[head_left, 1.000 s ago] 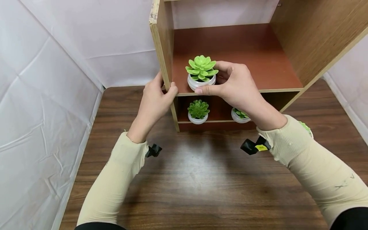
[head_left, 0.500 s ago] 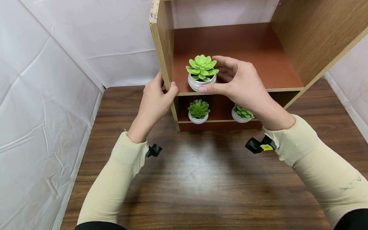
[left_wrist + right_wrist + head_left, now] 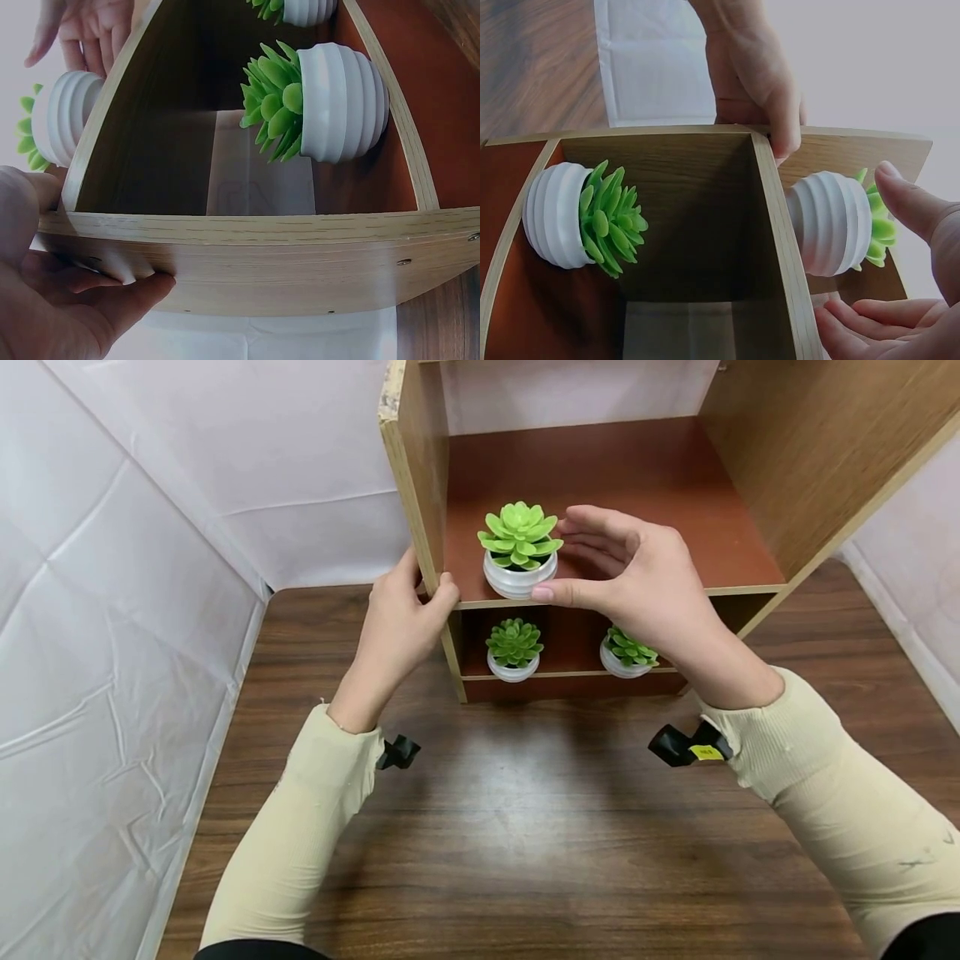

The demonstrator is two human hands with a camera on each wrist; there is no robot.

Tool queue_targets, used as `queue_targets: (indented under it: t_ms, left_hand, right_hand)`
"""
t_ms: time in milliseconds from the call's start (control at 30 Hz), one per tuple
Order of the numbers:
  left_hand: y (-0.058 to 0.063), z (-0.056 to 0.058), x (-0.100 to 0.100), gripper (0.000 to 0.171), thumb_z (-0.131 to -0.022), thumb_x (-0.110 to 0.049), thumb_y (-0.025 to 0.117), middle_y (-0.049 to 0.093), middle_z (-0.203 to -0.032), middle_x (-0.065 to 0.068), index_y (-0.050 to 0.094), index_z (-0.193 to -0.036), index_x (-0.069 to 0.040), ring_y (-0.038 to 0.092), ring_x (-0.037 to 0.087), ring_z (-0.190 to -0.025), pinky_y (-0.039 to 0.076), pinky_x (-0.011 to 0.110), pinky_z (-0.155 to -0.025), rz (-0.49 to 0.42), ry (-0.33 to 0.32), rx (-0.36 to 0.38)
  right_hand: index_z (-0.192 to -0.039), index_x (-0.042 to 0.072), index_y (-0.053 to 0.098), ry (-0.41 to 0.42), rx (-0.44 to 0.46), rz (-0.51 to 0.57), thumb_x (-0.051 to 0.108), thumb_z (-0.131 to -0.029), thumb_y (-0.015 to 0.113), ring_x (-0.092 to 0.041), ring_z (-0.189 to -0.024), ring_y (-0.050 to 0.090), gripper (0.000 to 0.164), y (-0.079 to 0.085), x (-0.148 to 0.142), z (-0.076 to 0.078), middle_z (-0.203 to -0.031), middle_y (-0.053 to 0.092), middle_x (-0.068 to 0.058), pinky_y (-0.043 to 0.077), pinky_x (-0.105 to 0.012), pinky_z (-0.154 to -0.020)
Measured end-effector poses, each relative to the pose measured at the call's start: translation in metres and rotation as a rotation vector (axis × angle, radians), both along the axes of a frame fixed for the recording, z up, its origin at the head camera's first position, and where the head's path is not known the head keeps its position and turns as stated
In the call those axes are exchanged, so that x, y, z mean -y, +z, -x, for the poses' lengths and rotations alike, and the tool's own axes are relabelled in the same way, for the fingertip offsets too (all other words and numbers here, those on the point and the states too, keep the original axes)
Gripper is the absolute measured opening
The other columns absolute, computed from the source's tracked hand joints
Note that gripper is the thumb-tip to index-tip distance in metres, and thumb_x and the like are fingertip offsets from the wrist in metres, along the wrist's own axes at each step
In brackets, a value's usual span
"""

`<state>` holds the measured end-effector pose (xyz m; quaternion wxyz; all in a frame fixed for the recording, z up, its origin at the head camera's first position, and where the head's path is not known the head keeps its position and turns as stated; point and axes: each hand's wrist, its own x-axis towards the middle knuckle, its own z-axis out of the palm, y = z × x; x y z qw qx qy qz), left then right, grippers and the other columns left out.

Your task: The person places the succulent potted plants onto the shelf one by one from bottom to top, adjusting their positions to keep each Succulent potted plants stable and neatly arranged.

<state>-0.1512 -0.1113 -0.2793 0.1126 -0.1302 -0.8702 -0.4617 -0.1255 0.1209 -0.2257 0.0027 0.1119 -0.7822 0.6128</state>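
Note:
My left hand grips the left side panel of a wooden shelf unit, thumb at the front edge and fingers on the outer face. A potted succulent in a ribbed white pot stands upright on the middle board, near its front left corner. My right hand is just right of this pot, its thumb and fingers spread with a gap around it; the right wrist view shows nothing held. Below, on the lower board, sit a left succulent and a right succulent.
The shelf unit's right side panel rises beyond my right hand. Brown wood-grain tabletop lies in front of the unit. White sheeting hangs at the left and behind.
My right hand has let go of the upper succulent's pot and drawn back to the right, fingers opening. The pot stays on the board. My left hand keeps its grip on the panel.

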Motion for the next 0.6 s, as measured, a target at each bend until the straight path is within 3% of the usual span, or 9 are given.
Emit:
queue_targets:
  t_ms: [367,600]
  left_hand:
    - [0.001,-0.001,0.002,0.017,-0.088,-0.024,0.047,0.057,-0.078,0.000,0.052,-0.100,-0.015,0.049,0.012,-0.056,0.043,0.029,-0.053,-0.008,-0.005,0.005]
    - [0.000,0.000,0.002,0.017,-0.088,-0.022,0.047,0.058,-0.082,-0.001,0.053,-0.102,-0.015,0.050,0.011,-0.057,0.044,0.028,-0.054,-0.008,-0.009,-0.011]
  right_hand:
    - [-0.126,0.002,0.052,-0.026,-0.003,0.052,0.008,-0.065,0.083,-0.020,-0.109,0.054,0.069,0.001,-0.008,-0.007,-0.122,0.054,-0.011,0.040,-0.029,-0.091]
    - [-0.126,0.007,0.054,-0.057,-0.024,0.012,0.009,-0.065,0.083,-0.018,-0.110,0.054,0.067,0.001,-0.015,-0.021,-0.123,0.055,-0.007,0.042,-0.026,-0.089]
